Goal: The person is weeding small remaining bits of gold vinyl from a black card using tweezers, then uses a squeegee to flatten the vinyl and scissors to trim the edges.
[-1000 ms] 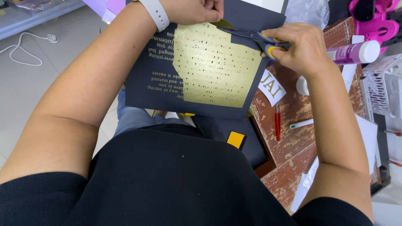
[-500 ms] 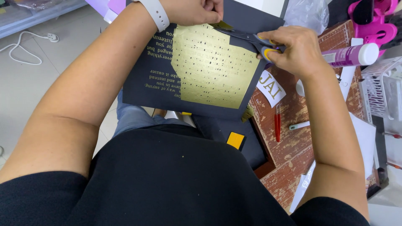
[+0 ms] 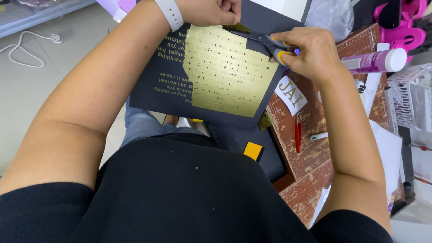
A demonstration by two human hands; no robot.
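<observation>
Above the lap, left hand (image 3: 211, 10) fingers pinch dark card (image 3: 155, 81); right hand (image 3: 310, 51) fingers clasp scissors (image 3: 265, 40).

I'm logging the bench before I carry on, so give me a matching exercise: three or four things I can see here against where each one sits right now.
Things:
1. yellow-handled scissors
2. dark navy card with gold foil sheet
3. purple glue stick with white cap
4. red pen

Places:
A. pinched at its top edge by the left hand
B. lying on the worn wooden table below the white paper label
C. in the right hand
D. lying just right of the right hand

Pairs: 1-C, 2-A, 3-D, 4-B
</observation>
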